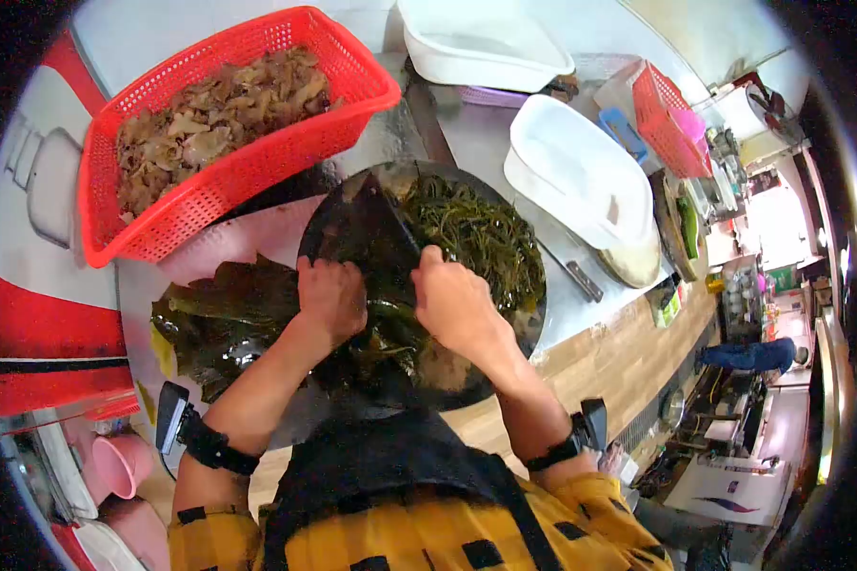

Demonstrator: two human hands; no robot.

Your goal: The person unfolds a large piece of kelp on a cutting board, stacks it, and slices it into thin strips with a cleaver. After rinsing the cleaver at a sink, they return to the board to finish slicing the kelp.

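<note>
My left hand (331, 300) is closed on a dark green, wet kelp sheet (386, 271) over a round dark cutting board (452, 373). Fingers curled, my right hand (459, 303) grips the same kelp at its right side. A dark, straight-edged fold stands up between and beyond both hands. Shredded kelp (471, 228) is heaped on the board's far right part. More broad kelp leaves (229, 314) spread off the board's left side. To the right of the board lies a knife (583, 280), touched by neither hand.
A red perforated basket (248, 181) of brownish pieces, perhaps mushrooms, stands at far left. White tubs (581, 171) sit beyond the board at right. Farther off are a red basket (667, 119) and a pink bucket (122, 464). A person in dark blue (752, 355) is in the background.
</note>
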